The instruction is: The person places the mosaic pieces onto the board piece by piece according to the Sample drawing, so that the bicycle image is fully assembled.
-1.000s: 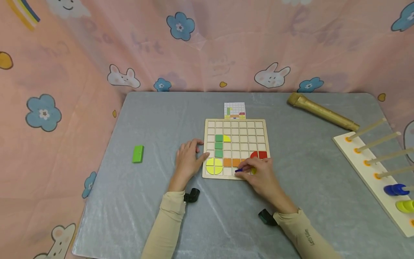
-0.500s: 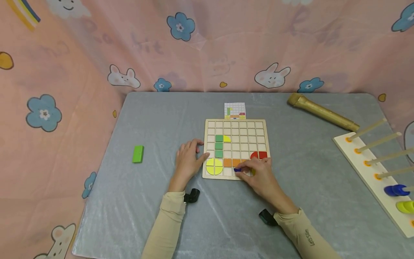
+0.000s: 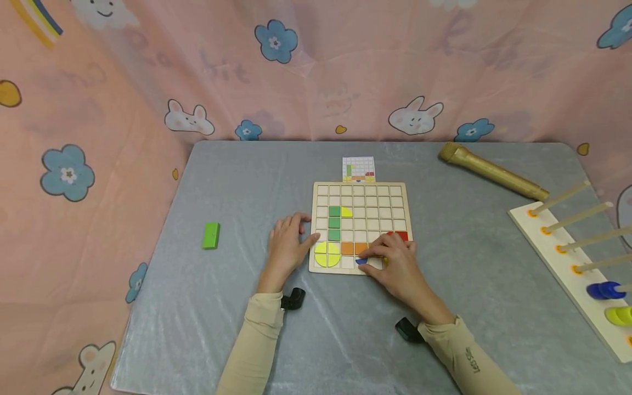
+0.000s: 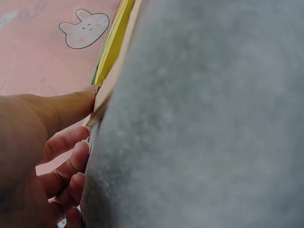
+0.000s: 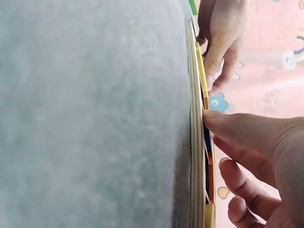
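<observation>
My right hand (image 3: 395, 262) pinches a small blue tile (image 3: 361, 261) with a curved lower edge between thumb and forefinger. The tile lies nearly flat in the bottom row of a square wooden grid board (image 3: 377, 201). In the right wrist view the thumb tip is right at the blue tile (image 5: 207, 135), with the other fingers bent behind it. My left hand (image 3: 286, 241) rests at the board's left edge, its thumb on the rim and its fingers beside it. Green tiles (image 3: 334, 223), yellow tiles (image 3: 327, 254), orange tiles (image 3: 354, 248) and red (image 3: 402, 236) sit on the board, some covered by the right hand.
A small printed pattern card (image 3: 359, 168) touches the board's far edge. A green block (image 3: 210, 235) lies on the grey cloth at left. Toward the back right is a gold tube (image 3: 494, 171), beside a white peg stand (image 3: 553, 241) holding blue (image 3: 604, 289) and lime rings (image 3: 619, 315).
The blue tile has tipped from nearly on edge to nearly flat in the bottom row. The right hand's forefinger has spread away from its thumb a little. The left hand keeps its place.
</observation>
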A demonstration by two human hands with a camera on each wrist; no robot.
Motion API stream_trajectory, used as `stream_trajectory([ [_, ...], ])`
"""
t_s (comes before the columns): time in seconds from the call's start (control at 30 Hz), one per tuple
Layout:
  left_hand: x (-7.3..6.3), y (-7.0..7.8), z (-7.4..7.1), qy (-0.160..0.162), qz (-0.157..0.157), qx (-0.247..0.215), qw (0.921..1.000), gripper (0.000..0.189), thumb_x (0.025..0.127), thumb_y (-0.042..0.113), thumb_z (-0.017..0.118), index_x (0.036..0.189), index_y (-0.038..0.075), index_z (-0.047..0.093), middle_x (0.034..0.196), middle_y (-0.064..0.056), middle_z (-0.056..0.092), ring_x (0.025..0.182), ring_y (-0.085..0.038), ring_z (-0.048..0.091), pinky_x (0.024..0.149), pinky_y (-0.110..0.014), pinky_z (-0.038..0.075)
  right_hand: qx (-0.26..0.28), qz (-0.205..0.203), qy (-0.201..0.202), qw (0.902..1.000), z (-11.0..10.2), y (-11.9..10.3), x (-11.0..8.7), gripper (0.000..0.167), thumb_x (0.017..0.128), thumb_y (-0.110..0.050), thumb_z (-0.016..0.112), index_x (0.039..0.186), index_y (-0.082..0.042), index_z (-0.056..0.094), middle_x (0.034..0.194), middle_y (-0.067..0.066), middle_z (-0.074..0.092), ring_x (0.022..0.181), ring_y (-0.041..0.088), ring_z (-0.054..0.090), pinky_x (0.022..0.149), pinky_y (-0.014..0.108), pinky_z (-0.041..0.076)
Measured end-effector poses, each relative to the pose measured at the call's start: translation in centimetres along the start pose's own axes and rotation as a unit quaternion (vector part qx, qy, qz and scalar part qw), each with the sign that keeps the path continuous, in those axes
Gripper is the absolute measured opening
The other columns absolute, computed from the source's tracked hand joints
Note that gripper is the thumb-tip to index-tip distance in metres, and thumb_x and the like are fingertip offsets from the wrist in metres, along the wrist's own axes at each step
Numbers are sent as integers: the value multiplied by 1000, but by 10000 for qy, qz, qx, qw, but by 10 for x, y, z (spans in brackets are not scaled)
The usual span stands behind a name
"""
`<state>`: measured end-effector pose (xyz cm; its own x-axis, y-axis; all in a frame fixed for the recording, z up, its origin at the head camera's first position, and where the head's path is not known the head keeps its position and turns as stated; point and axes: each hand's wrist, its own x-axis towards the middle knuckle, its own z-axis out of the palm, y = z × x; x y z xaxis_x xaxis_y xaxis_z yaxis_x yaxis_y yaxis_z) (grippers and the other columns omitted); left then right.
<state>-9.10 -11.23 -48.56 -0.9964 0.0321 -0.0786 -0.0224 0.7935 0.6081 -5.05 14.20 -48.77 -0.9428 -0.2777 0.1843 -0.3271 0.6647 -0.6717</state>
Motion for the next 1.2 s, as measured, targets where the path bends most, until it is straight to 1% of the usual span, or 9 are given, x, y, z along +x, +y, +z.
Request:
stream_trajectory([
  [0.2, -1, 1, -1, 1, -3, -9, 10000, 42, 99, 32, 77, 133, 14, 62, 96, -4, 54, 100, -26, 46, 90, -41, 34, -13, 19, 25, 10000, 0, 1, 0, 17, 77, -11, 95, 88, -13, 83, 93, 2, 67, 98, 24, 54, 84, 47, 18],
  [0.4, -1, 2, 0, -21, -15, -3, 10000, 42, 99, 33, 77, 134, 14, 62, 96, -3, 53, 99, -26, 46, 89, -40, 33, -34, 23, 139, 9999, -1, 1, 0, 15, 78, -8, 94, 86, -14, 83, 91, 1, 68, 98, 25, 55, 84, 49, 19],
  [0.77, -1, 3, 0, -36, -35, 16, 10000, 42, 99, 33, 77, 133, 14, 62, 96, -3, 53, 100, -26, 46, 90, -41, 33, -53, 96, 153, 9998, -2, -1, 2, 16, 77, -10, 95, 86, -14, 82, 90, 1, 69, 99, 25, 56, 85, 50, 20],
  [0.93, -1, 2, -1, -48, -15, 15, 10000, 42, 99, 33, 77, 133, 14, 62, 96, -4, 54, 100, -27, 47, 90, -41, 34, 14, -14, 459, 9989, -9, 4, 6, 16, 78, -9, 94, 86, -10, 81, 91, 4, 71, 92, 25, 55, 84, 48, 21],
  [1.0, 0, 2, -1, -74, -1, 2, 10000, 42, 99, 34, 76, 133, 14, 62, 96, -4, 54, 100, -27, 47, 90, -42, 34, 30, -1, 611, 9981, -16, 7, 10, 14, 81, -7, 92, 89, -7, 80, 95, 8, 72, 94, 28, 57, 86, 49, 26],
  [1.07, 0, 1, -3, -120, -11, -38, 9999, 41, 100, 35, 75, 132, 14, 61, 96, -3, 54, 99, -27, 46, 90, -41, 34, -59, 46, 686, 9976, -26, 10, 15, 13, 87, -7, 87, 96, -3, 79, 102, 13, 73, 101, 32, 59, 92, 53, 34],
  [1.13, 1, 1, -4, -166, -35, -69, 9998, 41, 101, 37, 74, 132, 14, 62, 95, -3, 55, 99, -26, 47, 90, -41, 35, -225, 86, 703, 9972, -37, 13, 19, 18, 93, -7, 81, 108, 0, 77, 114, 19, 73, 109, 38, 60, 98, 57, 41],
  [1.2, 2, 2, -6, -171, -61, -124, 9998, 40, 101, 37, 73, 131, 13, 63, 95, -3, 56, 97, -25, 48, 89, -41, 36, -469, 121, 669, 9966, -48, 17, 22, 28, 97, -11, 76, 122, 2, 73, 126, 23, 71, 117, 43, 60, 100, 62, 43],
])
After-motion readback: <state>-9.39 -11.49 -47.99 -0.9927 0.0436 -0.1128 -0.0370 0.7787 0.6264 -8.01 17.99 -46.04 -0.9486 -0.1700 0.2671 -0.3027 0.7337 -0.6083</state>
